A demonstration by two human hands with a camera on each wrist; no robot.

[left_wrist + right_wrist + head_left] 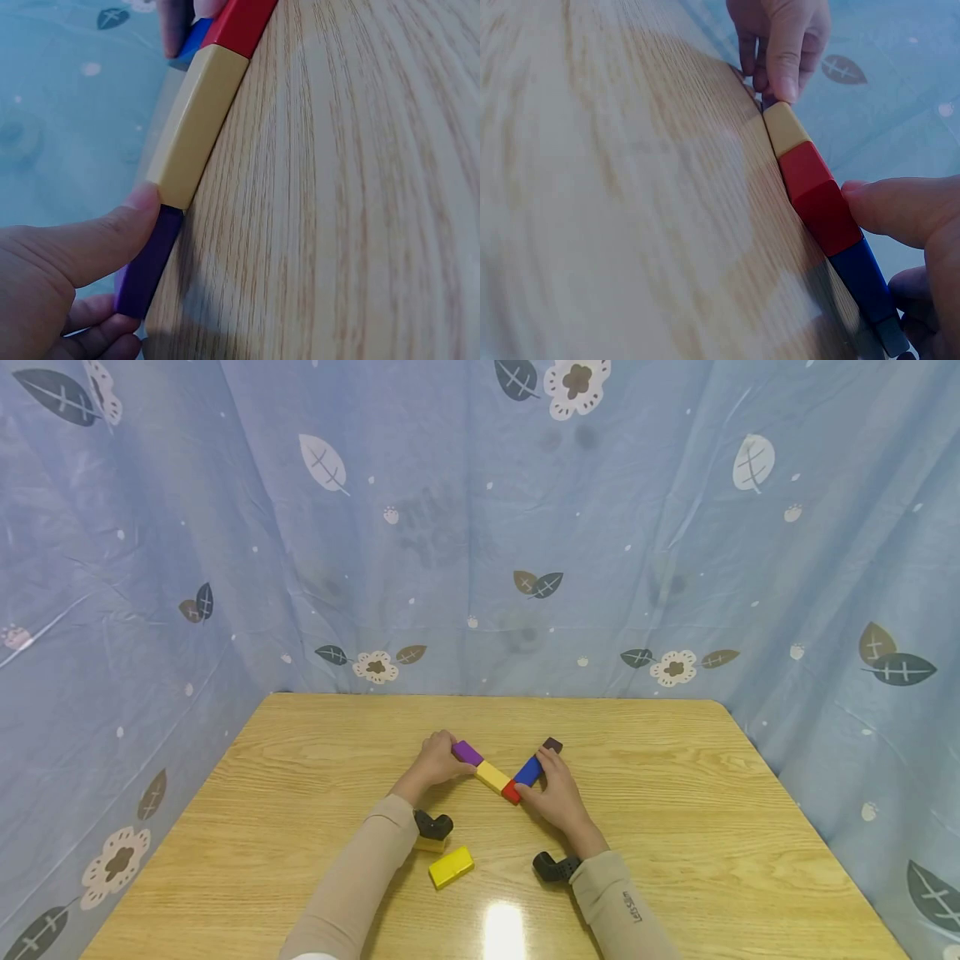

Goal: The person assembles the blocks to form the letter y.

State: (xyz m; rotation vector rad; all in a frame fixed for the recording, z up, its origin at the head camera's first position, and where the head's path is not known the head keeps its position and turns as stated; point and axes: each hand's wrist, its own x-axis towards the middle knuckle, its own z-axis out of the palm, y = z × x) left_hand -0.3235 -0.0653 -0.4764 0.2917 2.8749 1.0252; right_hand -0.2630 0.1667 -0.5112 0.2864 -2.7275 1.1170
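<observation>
Wooden-looking blocks form a V on the table: a purple block [468,752], a cream block [492,777], a red block [511,792] at the bend, a blue block [528,771] and a dark block [552,744] at the right tip. My left hand [437,762] holds the purple block, thumb by its joint with the cream one and fingers round its outer end. With its thumb against the red block, my right hand [558,793] grips the right arm of the V, its other fingers along the blue and dark blocks. Neighbouring blocks lie end to end.
Nearer the body lies a bright yellow block [452,867]. Another yellowish block [430,844] shows partly beneath the black wrist camera [433,825] on the left arm. A blue patterned curtain [465,527] hangs behind the wooden table [675,827].
</observation>
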